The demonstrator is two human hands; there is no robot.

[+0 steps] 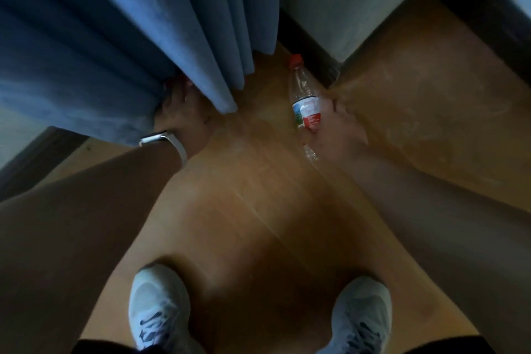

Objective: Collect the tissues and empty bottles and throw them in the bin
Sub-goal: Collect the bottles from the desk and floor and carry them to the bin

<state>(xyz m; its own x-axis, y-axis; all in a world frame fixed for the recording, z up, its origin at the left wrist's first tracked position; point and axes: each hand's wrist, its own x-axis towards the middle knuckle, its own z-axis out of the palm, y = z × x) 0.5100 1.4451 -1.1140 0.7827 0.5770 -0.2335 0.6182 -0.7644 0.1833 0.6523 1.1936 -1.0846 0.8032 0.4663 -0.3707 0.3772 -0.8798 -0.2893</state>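
A clear empty plastic bottle (304,95) with a red cap and a red, white and green label points away from me, just above the wooden floor. My right hand (340,126) is closed around its lower half. My left hand (184,106), with a white watch at the wrist, grips the blue curtain (120,31) and holds its edge aside to the left; the fingers are partly hidden in the folds. No tissues and no bin are in view.
A wall corner with a dark skirting board (319,57) stands just behind the bottle. The wooden floor (258,195) runs toward me, with my two white shoes (161,307) at the bottom of the view.
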